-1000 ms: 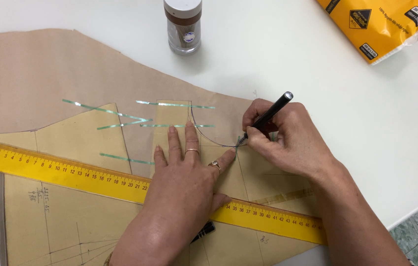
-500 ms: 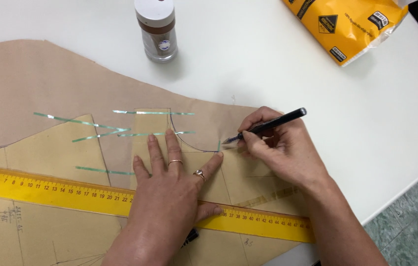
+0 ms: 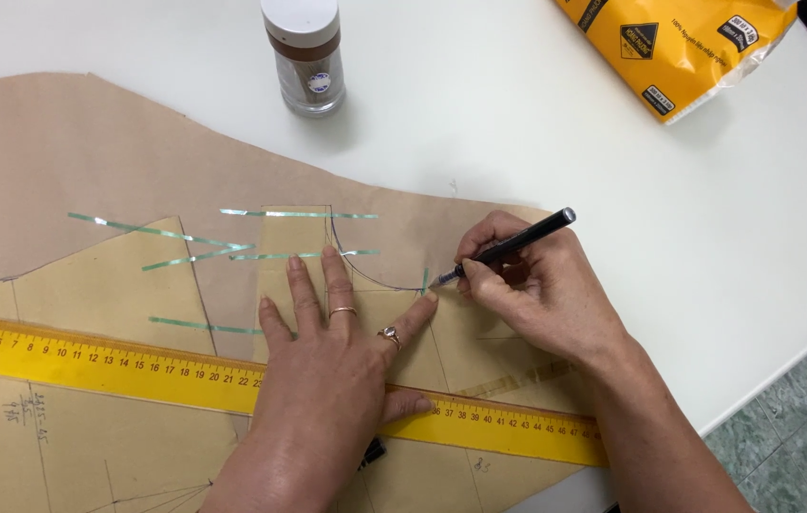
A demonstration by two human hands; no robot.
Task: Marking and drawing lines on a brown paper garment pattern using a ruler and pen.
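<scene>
My right hand [image 3: 541, 290] grips a black pen [image 3: 508, 245], its tip touching the paper at the right end of a drawn curve. My left hand [image 3: 332, 375] lies flat, fingers spread, pressing a yellowish pattern piece [image 3: 99, 285] and overlapping a long yellow ruler [image 3: 90, 361]. The pattern piece is fixed with strips of clear tape [image 3: 185, 256] onto a larger sheet of brown paper [image 3: 61, 152]. Two rings show on my left hand's fingers.
A small glass jar with a white lid [image 3: 303, 52] stands on the white table [image 3: 517, 123] beyond the paper. A yellow plastic bag [image 3: 679, 47] lies at the far right. The table's edge runs diagonally at right, with green floor [image 3: 793, 427] below.
My right hand has carried the pen tip rightward along the curve, and the pen now lies flatter. The view has shifted so the jar, paper and ruler sit further left.
</scene>
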